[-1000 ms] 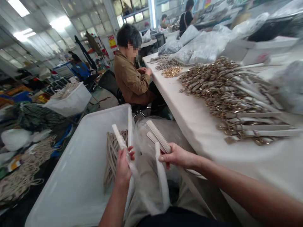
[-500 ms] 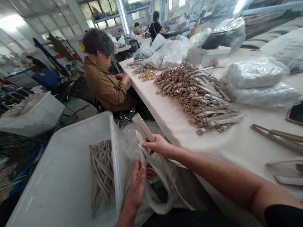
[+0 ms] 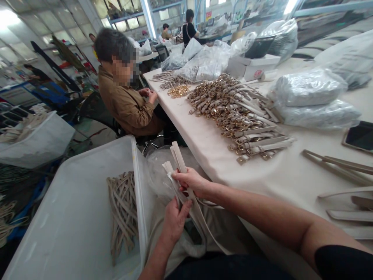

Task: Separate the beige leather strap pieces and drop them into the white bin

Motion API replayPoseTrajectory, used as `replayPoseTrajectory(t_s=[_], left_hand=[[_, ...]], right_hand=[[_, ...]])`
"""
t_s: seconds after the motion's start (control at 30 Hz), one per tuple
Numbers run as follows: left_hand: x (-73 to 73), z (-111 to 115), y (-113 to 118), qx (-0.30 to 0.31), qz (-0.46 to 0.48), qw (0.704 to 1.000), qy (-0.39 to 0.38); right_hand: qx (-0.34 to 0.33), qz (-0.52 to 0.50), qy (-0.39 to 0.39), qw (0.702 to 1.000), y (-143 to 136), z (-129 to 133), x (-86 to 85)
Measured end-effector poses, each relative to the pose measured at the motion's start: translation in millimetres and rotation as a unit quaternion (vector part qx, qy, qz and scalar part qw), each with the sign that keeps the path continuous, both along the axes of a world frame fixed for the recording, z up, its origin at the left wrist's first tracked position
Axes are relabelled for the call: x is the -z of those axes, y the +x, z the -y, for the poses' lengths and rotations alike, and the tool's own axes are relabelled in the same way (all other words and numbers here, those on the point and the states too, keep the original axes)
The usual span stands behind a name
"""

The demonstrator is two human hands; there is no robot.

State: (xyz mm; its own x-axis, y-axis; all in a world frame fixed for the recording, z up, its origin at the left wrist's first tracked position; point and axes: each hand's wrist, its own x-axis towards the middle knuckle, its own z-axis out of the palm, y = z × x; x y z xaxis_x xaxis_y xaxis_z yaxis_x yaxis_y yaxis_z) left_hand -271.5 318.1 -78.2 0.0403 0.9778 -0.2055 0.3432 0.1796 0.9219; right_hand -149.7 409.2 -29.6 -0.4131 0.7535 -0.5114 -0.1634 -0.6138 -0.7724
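Several long pale beige straps (image 3: 178,156) are gathered in my right hand (image 3: 192,182), thumb pressed on them just below their upper ends. Lower down, my left hand (image 3: 175,217) is closed around the same straps, thumb on top. Below both hands the straps bend in a loop over my lap, and one length trails off to the right. Beside my left arm stands a white plastic bin (image 3: 87,217) with a bundle of grey-beige straps (image 3: 124,214) lying inside.
On the table (image 3: 210,155) at right lies a big pile of buckled straps (image 3: 233,109), with gold-coloured metal pieces (image 3: 178,91) beyond it. Plastic-wrapped packs (image 3: 311,97), a phone (image 3: 359,136) and loose straps (image 3: 340,163) lie further right. A person in a brown jacket (image 3: 125,103) sits at the table's left edge.
My left hand has gone from partly open beside the strap loop to closed around the straps, moving up and right. The loop has narrowed. My right hand keeps its grip.
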Motion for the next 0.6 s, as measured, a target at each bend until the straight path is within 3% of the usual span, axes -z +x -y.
replayPoseTrajectory(t_s=[0.1, 0.27, 0.43, 0.5, 0.6], left_hand=[[-3.3, -1, -4, 0.01, -0.024, 1.0, -0.014], [-5.8, 1, -15, 0.09, -0.041, 0.995, -0.012], [-0.4, 3, -26, 0.151, -0.041, 0.987, -0.046], [-2.2, 3, -26, 0.132, 0.013, 0.99, -0.055], [-12.9, -4, -18, 0.045, 0.157, 0.984, -0.072]], right_hand=[[0.0, -0.006, 0.061, 0.998, 2, -4, 2.3], [-0.02, 0.038, 0.181, 0.983, 14, -27, 6.5], [-0.064, 0.029, 0.238, 0.969, 23, -37, 5.3], [-0.084, 0.03, 0.249, 0.964, 23, -35, 4.5], [-0.106, 0.03, 0.253, 0.961, 18, -28, 5.0]])
